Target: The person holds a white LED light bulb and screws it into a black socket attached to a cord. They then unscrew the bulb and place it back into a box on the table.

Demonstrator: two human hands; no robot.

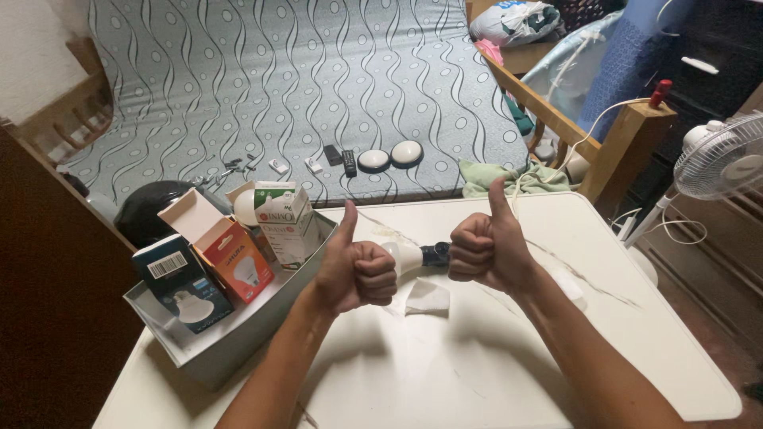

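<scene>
The left hand (pixel 359 270) is closed in a fist with the thumb raised; no object is visible inside it. The right hand (pixel 483 250) is likewise clenched, thumb up, and appears empty. Both fists are raised over the white tabletop (pixel 477 365).

Between the two hands shows a white light bulb (pixel 413 255). Its long axis runs left to right across the view: the rounded globe points toward the left hand, and the dark base points toward the right hand. Whether either fist touches the bulb cannot be determined. Just below the bulb, a crumpled white paper (pixel 427 297) lies on the tabletop.

To the left, at the tabletop edge, a grey tray (pixel 230 342) holds three bulb boxes: dark blue (pixel 181 282), orange (pixel 230 254) and white-green (pixel 286 222). Beyond the tabletop lies a patterned mattress (pixel 278 79). A white fan (pixel 719 159) stands at far right.
</scene>
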